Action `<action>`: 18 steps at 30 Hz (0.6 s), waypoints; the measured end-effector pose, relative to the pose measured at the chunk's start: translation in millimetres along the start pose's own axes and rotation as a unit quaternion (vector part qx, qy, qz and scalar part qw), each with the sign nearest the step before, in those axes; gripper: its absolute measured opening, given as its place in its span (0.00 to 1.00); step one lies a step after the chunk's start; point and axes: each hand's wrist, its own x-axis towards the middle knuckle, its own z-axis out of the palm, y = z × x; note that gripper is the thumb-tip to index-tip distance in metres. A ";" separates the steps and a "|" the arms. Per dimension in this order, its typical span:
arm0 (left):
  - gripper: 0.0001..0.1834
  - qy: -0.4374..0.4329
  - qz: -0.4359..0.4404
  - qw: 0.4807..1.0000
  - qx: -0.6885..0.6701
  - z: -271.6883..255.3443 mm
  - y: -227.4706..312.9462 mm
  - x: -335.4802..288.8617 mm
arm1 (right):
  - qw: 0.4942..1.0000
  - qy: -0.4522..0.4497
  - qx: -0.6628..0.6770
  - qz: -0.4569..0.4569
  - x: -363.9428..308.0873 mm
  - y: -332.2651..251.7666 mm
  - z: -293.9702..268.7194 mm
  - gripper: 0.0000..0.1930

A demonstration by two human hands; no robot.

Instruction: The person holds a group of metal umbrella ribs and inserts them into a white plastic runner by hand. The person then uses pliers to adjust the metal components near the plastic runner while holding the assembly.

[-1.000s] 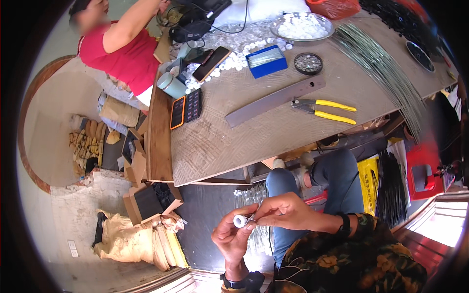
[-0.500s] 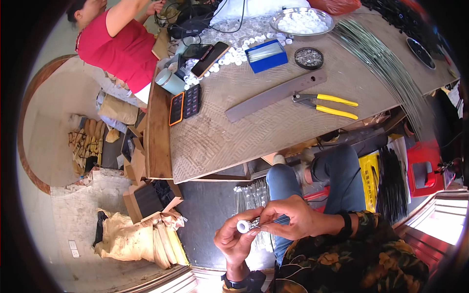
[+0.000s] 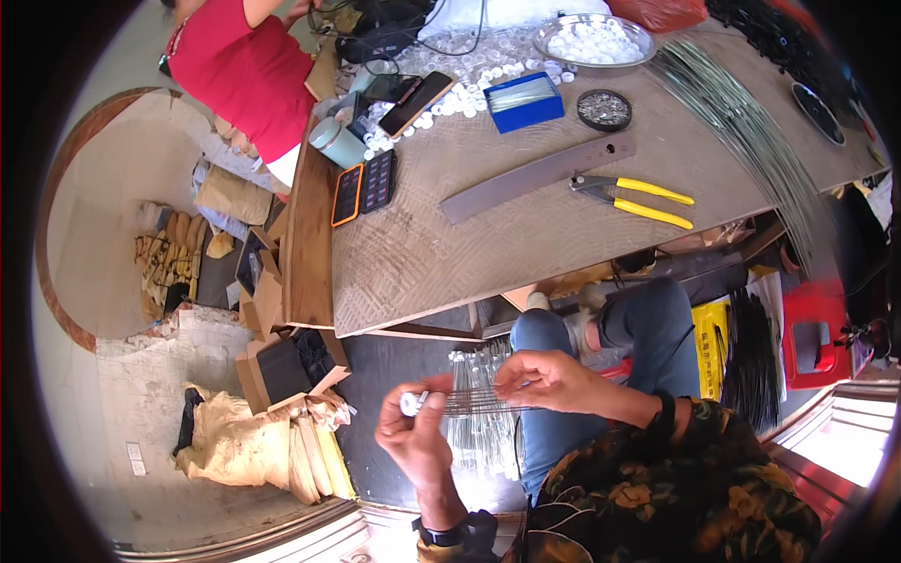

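Note:
Low over my lap, my left hand [image 3: 418, 433] is closed round a small white round plastic piece [image 3: 410, 403], which shows at its thumb and fingers. Several thin dark wires [image 3: 469, 402] run from there across to my right hand [image 3: 554, 380]. My right hand pinches the wires between thumb and fingers. Below the wires is a pile of shiny, wire-like pieces [image 3: 481, 446], beside my left knee. How the wires join the white piece is hidden by my left fingers.
On the table [image 3: 413, 272] lie yellow-handled cutters [image 3: 648, 199], a flat metal bar [image 3: 535, 178], a blue box [image 3: 528, 116] of thin rods and long wires [image 3: 741, 122]. A metal plate [image 3: 601, 63] holds white rings. A red stool [image 3: 812, 328] stands right; a person [image 3: 239, 84] is far left.
My hands have moved apart, the left one leftward with the white piece. Wires now show stretched between them. The view has shifted slightly.

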 end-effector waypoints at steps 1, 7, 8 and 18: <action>0.09 0.017 0.011 1.000 -0.001 -8.2 -0.3 4.0 | 0.998 0.004 -0.032 0.047 -1.2 9.0 -6.1 0.13; 0.07 0.047 0.005 0.999 -0.008 -21.6 5.1 3.9 | 0.949 -0.003 -0.315 -0.033 -2.6 15.1 3.0 0.15; 0.07 0.056 0.000 0.998 -0.005 -25.4 6.6 1.7 | 0.932 0.004 -0.362 -0.031 -1.4 14.9 6.8 0.16; 0.10 0.030 -0.016 0.997 -0.076 -36.4 18.8 -12.6 | 0.904 -0.066 -0.418 -0.057 -9.6 26.7 0.0 0.12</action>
